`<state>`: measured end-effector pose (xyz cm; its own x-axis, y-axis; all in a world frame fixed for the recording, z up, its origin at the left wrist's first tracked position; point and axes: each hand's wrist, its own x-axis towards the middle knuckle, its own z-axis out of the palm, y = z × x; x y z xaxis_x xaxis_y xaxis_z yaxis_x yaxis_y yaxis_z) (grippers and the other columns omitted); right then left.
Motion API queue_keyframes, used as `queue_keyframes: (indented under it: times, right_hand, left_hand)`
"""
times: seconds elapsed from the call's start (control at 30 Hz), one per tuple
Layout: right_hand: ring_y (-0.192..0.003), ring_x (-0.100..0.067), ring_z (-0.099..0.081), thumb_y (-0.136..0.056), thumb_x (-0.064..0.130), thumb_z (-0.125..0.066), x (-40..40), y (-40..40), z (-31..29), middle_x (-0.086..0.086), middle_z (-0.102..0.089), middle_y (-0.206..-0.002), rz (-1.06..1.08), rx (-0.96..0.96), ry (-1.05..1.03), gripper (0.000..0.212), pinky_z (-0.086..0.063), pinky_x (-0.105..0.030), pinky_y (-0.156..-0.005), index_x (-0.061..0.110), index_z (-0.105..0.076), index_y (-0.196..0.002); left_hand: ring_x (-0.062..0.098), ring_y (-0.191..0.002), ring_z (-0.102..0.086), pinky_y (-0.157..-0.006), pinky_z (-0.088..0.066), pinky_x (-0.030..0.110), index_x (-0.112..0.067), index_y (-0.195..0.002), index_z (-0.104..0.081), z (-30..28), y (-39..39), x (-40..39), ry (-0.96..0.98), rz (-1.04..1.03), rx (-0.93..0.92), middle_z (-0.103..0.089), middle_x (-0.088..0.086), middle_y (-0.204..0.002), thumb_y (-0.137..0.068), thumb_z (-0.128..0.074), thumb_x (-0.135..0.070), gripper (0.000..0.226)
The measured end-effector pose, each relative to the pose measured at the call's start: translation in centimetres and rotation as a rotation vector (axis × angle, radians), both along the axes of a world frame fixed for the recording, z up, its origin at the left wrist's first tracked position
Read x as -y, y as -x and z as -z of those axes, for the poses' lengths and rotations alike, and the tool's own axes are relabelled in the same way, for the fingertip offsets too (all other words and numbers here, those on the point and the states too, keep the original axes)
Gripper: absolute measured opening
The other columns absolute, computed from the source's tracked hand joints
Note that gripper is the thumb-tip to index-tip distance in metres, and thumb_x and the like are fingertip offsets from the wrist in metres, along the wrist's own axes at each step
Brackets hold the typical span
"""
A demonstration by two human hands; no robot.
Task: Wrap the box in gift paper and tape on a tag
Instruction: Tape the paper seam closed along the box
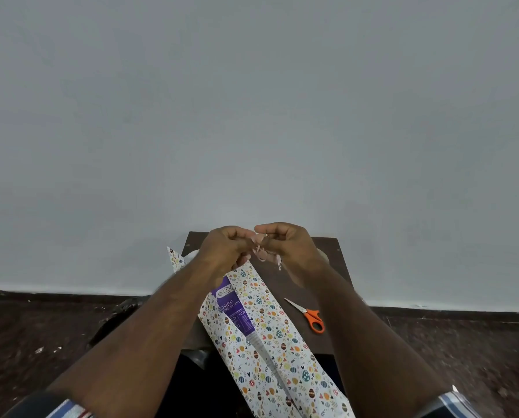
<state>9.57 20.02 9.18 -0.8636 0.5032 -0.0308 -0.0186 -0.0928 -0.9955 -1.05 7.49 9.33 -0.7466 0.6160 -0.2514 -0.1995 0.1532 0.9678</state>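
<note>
Dark wooden table [327, 285], long egg-patterned paper-wrapped box [270, 336], orange-handled scissors [308, 315]

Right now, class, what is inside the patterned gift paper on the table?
Through the gap in the gift paper shows a purple box with white print. The paper covers the rest of it.

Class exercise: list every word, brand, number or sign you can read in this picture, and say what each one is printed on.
"CHIEF": on the purple box, in the gap in the gift paper.
"...IKE GUARD": line below on the same box; its start is hidden by the paper.
Fine print lower on the box: too small to read.
Scissors: no text visible.
</note>
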Motion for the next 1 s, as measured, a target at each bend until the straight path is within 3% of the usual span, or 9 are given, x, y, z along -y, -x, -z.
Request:
queue_keyframes:
  times: [0.1,0.27,0.37,0.43,0.53,0.63,0.8,0.9,1.0]
  right_hand:
    - [-0.062,-0.019,-0.065,-0.088,-0.003,-0.073,-0.6,0.6,0.8,-0.016,-0.069,-0.073,0.067,0.039,-0.022,0.014,-0.054,-0.026,-0.062,0.002,-0.073,-0.1]
    - [-0.065,-0.008,-0.069,-0.09,0.011,-0.074,-3.6,2.5,4.0,0.001,-0.075,-0.079,0.24,0.273,-0.425,0.009,-0.053,-0.027,-0.064,0.015,-0.077,-0.098]
    - [-0.084,-0.014,-0.07,-0.094,0.012,-0.068,-4.0,4.1,5.4,-0.002,-0.076,-0.1,0.175,0.376,-0.662,0.016,-0.053,-0.022,-0.076,0.011,-0.077,-0.108]
    - [-0.099,-0.016,-0.068,-0.095,0.01,-0.066,-3.8,5.3,6.1,-0.004,-0.074,-0.115,0.154,0.41,-0.769,0.023,-0.045,-0.015,-0.075,0.009,-0.075,-0.117]
    - [-0.102,-0.016,-0.067,-0.098,0.008,-0.063,-3.5,6.8,6.5,-0.005,-0.071,-0.123,0.108,0.424,-0.794,0.028,-0.041,-0.006,-0.071,0.01,-0.071,-0.125]
    - [-0.112,-0.018,-0.067,-0.099,0.011,-0.061,-4.1,7.6,6.6,-0.003,-0.073,-0.123,0.005,0.494,-0.808,0.025,-0.043,-0.019,-0.084,0.011,-0.074,-0.121]
    - [-0.114,-0.019,-0.067,-0.099,0.006,-0.059,-4.4,6.0,6.8,-0.004,-0.072,-0.123,0.054,0.509,-0.768,0.027,-0.044,-0.02,-0.087,0.01,-0.072,-0.122]
    - [-0.103,-0.017,-0.068,-0.096,0.009,-0.062,-4.3,4.1,6.8,-0.002,-0.074,-0.114,0.133,0.507,-0.724,0.025,-0.045,-0.021,-0.081,0.01,-0.073,-0.119]
    - [-0.088,-0.018,-0.068,-0.091,0.014,-0.068,-3.6,2.0,7.1,0.004,-0.072,-0.089,0.082,0.582,-0.603,0.02,-0.052,-0.029,-0.078,0.013,-0.073,-0.11]
  left_hand:
    - [0.01,-0.067,-0.07,-0.064,-0.058,0.023,-0.01,-0.099,-0.075,0.6,-0.5,-0.7,0.006,0.011,-0.067,-0.076,0.01,-0.087,-0.094,-0.071,-0.007,0.006]
    - [0.015,-0.1,-0.069,-0.086,-0.06,0.035,-0.026,-0.115,-0.07,3.1,1.6,1.1,0.193,-0.083,-0.353,-0.071,-0.005,-0.114,-0.101,-0.062,-0.019,0.017]
    - [0.014,-0.103,-0.064,-0.07,-0.055,0.028,-0.026,-0.12,-0.065,4.5,2.6,2.6,0.277,-0.135,-0.388,-0.065,-0.009,-0.119,-0.1,-0.064,-0.027,0.02]
    - [0.012,-0.1,-0.064,-0.064,-0.051,0.024,-0.024,-0.122,-0.063,5.4,2.7,3.1,0.299,-0.123,-0.38,-0.063,-0.011,-0.118,-0.1,-0.064,-0.029,0.023]
    - [0.008,-0.094,-0.064,-0.068,-0.054,0.026,-0.023,-0.118,-0.065,6.1,2.6,3.0,0.301,-0.105,-0.404,-0.064,-0.012,-0.114,-0.1,-0.064,-0.027,0.019]
    - [0.004,-0.09,-0.062,-0.078,-0.058,0.032,-0.023,-0.117,-0.067,6.3,2.6,2.8,0.318,-0.087,-0.449,-0.064,-0.012,-0.111,-0.1,-0.063,-0.023,0.017]
    - [0.0,-0.086,-0.059,-0.08,-0.059,0.036,-0.024,-0.114,-0.066,6.1,2.2,2.8,0.314,-0.124,-0.476,-0.063,-0.014,-0.109,-0.101,-0.06,-0.021,0.015]
    - [0.007,-0.09,-0.065,-0.074,-0.059,0.033,-0.025,-0.11,-0.064,6.2,1.6,3.3,0.281,-0.186,-0.447,-0.064,-0.013,-0.11,-0.102,-0.059,-0.024,0.009]
    - [0.011,-0.096,-0.067,-0.078,-0.061,0.039,-0.036,-0.1,-0.06,6.9,1.0,4.2,0.284,-0.272,-0.421,-0.064,-0.014,-0.111,-0.101,-0.062,-0.031,0.005]
